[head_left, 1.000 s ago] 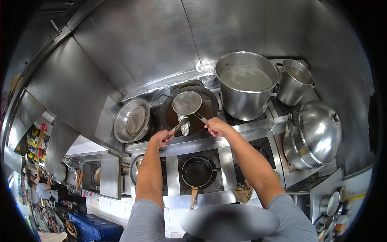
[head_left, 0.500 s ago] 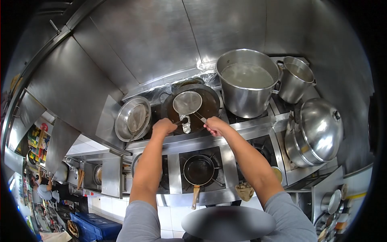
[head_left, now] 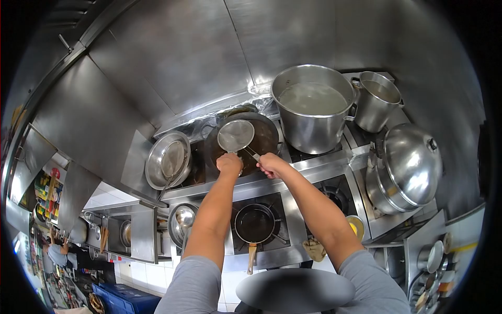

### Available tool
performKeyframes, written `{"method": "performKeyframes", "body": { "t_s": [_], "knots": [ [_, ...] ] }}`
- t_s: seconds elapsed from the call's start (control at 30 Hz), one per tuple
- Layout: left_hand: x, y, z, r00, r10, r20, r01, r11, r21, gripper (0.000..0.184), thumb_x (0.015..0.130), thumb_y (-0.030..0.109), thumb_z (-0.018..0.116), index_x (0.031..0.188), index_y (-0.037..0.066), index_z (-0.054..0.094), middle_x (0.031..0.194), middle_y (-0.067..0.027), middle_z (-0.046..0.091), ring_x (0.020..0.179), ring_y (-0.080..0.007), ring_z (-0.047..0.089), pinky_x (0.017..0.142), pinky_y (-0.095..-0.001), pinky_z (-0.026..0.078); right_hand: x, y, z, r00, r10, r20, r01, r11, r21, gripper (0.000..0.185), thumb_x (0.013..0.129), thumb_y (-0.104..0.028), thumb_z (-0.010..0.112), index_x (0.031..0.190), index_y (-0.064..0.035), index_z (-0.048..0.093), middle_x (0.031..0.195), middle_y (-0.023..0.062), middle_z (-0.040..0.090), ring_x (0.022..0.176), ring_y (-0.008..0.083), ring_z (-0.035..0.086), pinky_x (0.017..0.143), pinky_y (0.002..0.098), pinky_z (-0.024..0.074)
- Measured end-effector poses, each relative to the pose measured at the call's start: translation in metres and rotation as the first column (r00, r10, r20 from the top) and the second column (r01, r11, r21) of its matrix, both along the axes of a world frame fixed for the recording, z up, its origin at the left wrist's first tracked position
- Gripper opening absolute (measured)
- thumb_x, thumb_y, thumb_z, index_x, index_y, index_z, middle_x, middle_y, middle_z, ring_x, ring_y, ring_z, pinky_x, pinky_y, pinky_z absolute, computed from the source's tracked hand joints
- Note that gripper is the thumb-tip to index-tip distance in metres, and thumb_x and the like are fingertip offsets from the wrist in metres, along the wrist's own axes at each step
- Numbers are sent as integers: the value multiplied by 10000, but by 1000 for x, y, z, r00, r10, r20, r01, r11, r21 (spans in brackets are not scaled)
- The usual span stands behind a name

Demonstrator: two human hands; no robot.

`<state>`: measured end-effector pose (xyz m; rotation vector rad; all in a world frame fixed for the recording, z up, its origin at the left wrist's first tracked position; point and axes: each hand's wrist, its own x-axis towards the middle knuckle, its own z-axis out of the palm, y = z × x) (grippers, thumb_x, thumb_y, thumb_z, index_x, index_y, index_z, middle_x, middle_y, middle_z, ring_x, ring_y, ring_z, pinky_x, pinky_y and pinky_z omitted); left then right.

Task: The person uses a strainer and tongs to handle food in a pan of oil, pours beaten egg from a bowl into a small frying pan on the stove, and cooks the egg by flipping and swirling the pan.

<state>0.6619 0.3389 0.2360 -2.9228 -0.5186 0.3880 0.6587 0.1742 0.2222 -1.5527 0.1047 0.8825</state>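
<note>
A round mesh strainer is over the large dark wok, which holds brown liquid. My right hand is closed round the strainer's handle at the wok's front right. Beside it, my left hand is closed just below the mesh, over the wok's near edge. The dark utensil it gripped in the earlier frames is hidden behind it now. In a metal bowl left of the wok lies a second strainer.
A big stockpot of cloudy liquid and a smaller pot stand right of the wok, with a domed lidded pot nearer. A frying pan sits on the front burner, a cloth beside it. A person is at far left.
My left hand has moved right, toward the strainer's handle, covering the utensil and the foil-like piece. My right hand keeps its hold on the strainer. The whole view has shifted slightly.
</note>
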Motion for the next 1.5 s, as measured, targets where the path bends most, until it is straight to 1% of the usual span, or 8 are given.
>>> {"method": "performKeyframes", "body": {
  "t_s": [0.17,0.27,0.57,0.7,0.77,1.0,1.17,1.5],
  "knots": [
    [2,17,-3,996,39,74,-32,994,-100,320,795,243,581,1046,71,681,1076,-128,670,1010,-278,648,804,-370,526,5,-16,5,997,-68,21,67,997,41,161,875,-183,409,812,-82,516,536,13,419,414,125,343,399,296,273],
    [1,22,-7,989,36,140,-18,991,-130,350,805,304,586,1031,54,680,1057,-162,667,1005,-300,645,828,-379,519,9,-22,8,992,-88,86,89,996,-2,152,866,-168,417,809,-69,516,535,24,422,406,132,344,389,302,266],
    [4,34,-8,998,37,60,-25,981,-193,529,844,468,578,1128,23,614,1152,-198,613,1091,-331,590,905,-412,477,8,-24,4,983,28,179,-15,997,-73,134,820,-141,468,788,-41,552,515,37,442,399,149,384,378,311,261],
    [2,38,-9,997,35,71,-20,980,-200,531,840,471,584,1118,20,619,1152,-207,611,1087,-334,591,899,-412,480,7,-23,-1,985,33,170,-16,995,-100,138,807,-148,488,756,-40,555,496,38,431,390,150,381,378,320,263],
    [-1,38,-3,997,30,68,-19,986,-164,483,827,442,611,1083,34,645,1120,-178,637,1061,-317,611,879,-398,493,6,-23,-1,977,22,210,7,991,-134,205,809,-120,451,835,47,568,462,68,426,337,181,387,328,347,270],
    [-24,41,20,998,-36,42,41,991,-129,497,835,456,594,1054,14,648,1082,-201,644,1045,-340,611,868,-419,495,11,-26,-17,986,34,165,-7,987,-159,201,829,-142,452,856,21,567,507,51,434,371,161,384,354,332,286],
    [-32,27,23,997,-70,22,72,992,-101,470,837,438,589,1037,18,654,1069,-195,650,1025,-327,625,851,-410,505,7,-23,-18,992,-33,123,45,995,-94,169,842,-161,470,797,-27,562,517,38,428,401,148,373,381,337,274],
    [-32,15,-3,997,-78,18,79,996,-39,369,823,376,595,995,64,694,1029,-134,680,979,-275,657,805,-369,526,6,-22,-22,993,-19,116,30,995,-96,169,844,-165,451,819,-42,563,516,23,433,391,138,367,384,323,259]
  ]
}}
